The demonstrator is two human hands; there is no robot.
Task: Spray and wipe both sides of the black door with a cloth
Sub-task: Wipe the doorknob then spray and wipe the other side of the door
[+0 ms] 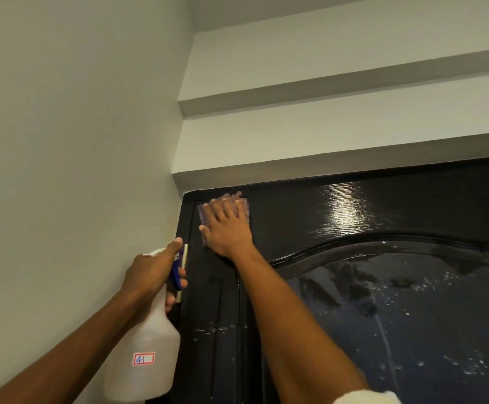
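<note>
purple cloth (239, 203), soft and limp, pressed flat by right hand (228, 228) on wet, slick black door (354, 287), upper centre. left hand (153, 272) clenched round light spray bottle (147, 339) neck.

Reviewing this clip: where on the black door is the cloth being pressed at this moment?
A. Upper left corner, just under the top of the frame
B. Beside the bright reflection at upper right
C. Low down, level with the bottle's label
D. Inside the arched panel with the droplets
A: the right hand presses the cloth flat on the black door at its upper left corner.
</note>
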